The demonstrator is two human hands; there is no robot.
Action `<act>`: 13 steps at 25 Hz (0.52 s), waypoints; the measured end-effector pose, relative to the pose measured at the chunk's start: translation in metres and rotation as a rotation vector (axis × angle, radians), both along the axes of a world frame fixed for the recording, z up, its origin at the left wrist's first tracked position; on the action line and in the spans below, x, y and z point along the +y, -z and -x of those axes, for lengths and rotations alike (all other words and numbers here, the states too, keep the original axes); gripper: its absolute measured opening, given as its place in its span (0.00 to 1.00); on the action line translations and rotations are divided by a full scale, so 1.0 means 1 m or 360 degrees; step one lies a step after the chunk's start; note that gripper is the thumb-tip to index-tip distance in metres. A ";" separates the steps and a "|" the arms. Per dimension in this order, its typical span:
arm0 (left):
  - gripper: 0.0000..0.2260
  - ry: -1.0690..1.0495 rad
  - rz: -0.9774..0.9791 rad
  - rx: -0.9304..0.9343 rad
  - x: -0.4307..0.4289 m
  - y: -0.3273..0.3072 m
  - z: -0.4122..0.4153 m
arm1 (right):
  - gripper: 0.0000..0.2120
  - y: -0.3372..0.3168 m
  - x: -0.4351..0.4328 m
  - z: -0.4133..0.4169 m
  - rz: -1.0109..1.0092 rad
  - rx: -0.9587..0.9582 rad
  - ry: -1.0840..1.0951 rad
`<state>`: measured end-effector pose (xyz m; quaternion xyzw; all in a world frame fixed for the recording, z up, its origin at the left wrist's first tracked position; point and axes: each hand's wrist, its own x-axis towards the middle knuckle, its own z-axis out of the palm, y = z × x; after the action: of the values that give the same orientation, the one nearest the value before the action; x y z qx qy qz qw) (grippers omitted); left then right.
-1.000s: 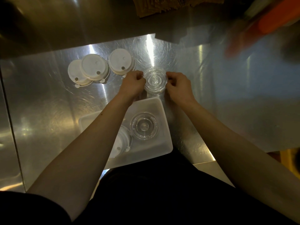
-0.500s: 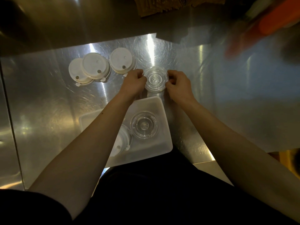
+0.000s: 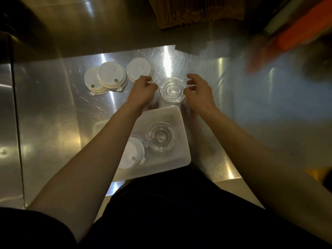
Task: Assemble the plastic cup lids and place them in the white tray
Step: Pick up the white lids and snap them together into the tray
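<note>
A stack of clear plastic lids [image 3: 172,91] sits on the steel counter just beyond the white tray [image 3: 177,115]. My left hand [image 3: 143,91] is at its left side with the fingers loosely curled, a small gap from its rim. My right hand [image 3: 199,90] hovers at its right side with the fingers spread, holding nothing. Inside the tray lie a clear lid [image 3: 160,137] and a white lid [image 3: 133,153], the latter partly hidden by my left forearm. Three white lids rest on the counter to the left: one [image 3: 139,70] by my left fingers and two overlapping [image 3: 112,74], [image 3: 92,79].
Brown paper bags [image 3: 197,13] are stacked at the back. A blurred orange object [image 3: 301,33] is at the upper right. The tray overhangs the counter's front edge [image 3: 224,179]. A seam [image 3: 17,123] runs down the counter's left side.
Both hands have let go of the clear lid stack and drawn slightly outward. My right fingers have opened; the stack stays in place.
</note>
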<state>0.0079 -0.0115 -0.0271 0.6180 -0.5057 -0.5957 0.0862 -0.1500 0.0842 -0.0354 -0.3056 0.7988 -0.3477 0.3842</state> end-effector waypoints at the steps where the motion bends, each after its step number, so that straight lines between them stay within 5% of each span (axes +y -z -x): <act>1: 0.21 -0.0024 0.0003 0.0011 0.000 -0.001 -0.005 | 0.23 -0.004 -0.001 -0.002 0.0022 0.0003 -0.0018; 13: 0.24 -0.0329 0.0013 -0.0074 -0.012 -0.016 -0.035 | 0.26 -0.021 -0.055 -0.031 -0.0082 0.0096 -0.0439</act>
<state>0.0431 -0.0238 -0.0113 0.6803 -0.4435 -0.5671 0.1378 -0.1188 0.0289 -0.0147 -0.4129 0.7689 -0.2617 0.4120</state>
